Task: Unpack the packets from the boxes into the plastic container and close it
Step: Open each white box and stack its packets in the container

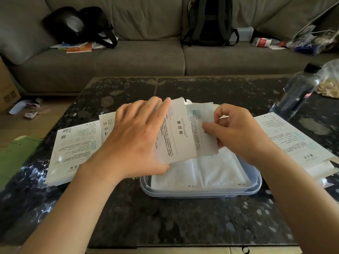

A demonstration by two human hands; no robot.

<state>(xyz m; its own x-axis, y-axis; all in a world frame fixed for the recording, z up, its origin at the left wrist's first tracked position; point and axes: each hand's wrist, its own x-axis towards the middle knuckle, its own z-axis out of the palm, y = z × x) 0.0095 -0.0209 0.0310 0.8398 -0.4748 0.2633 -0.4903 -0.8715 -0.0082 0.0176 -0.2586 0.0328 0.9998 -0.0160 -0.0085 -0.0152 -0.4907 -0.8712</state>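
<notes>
A clear plastic container stands on the dark table in front of me, with white packets lying flat inside it. Above the container, my left hand grips a flat white box with printed text, fingers over its top edge and thumb beneath. My right hand pinches a white packet that sticks out of the box's right side. The container's lid is not visible.
More flat white boxes lie on the table, left and right of the container. A dark water bottle and a plastic bag stand at the far right. A grey sofa with bags is beyond the table.
</notes>
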